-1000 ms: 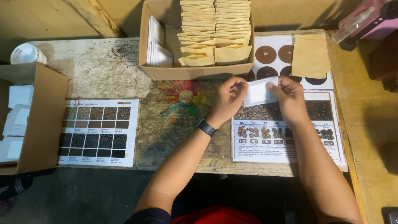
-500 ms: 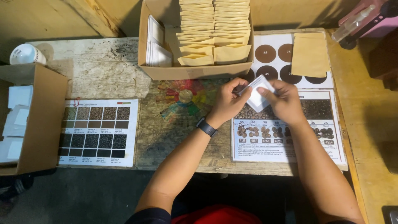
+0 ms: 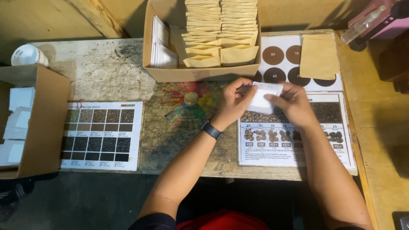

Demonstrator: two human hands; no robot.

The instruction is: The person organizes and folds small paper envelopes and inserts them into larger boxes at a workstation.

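Looking down from the head camera: left hand [image 3: 232, 102] and right hand [image 3: 292, 104] meeting over the middle of a worn wooden table [image 3: 102, 72], both pinching a small white packet [image 3: 264, 96]. Fingers of the left hand curled onto the packet's left edge, fingers of the right hand closed on its right side and lower corner. Packet held just above a printed chart of coffee beans [image 3: 294, 145], near that chart's upper left corner, not resting on it. Dark watch [image 3: 211, 129] strapped round the left wrist.

Just behind the hands, an open cardboard box [image 3: 170, 74] holding rows of tan paper pouches [image 3: 221, 30] stacked on edge, plus a few white packets [image 3: 161, 44] leaning at its left end. To the right of that box, a sheet with brown circles [image 3: 283, 55], partly covered by one flat tan pouch [image 3: 318, 57]. Left of the hands, apart from them, a colourful wheel design [image 3: 191, 100] on the table and a second chart with a grid of dark squares [image 3: 100, 134]. At the far left edge, another cardboard box [image 3: 42, 123] with white packets inside, and a white cup [image 3: 27, 54] lying behind it. At the top right corner, a pink object [image 3: 379, 21], partly out of view.
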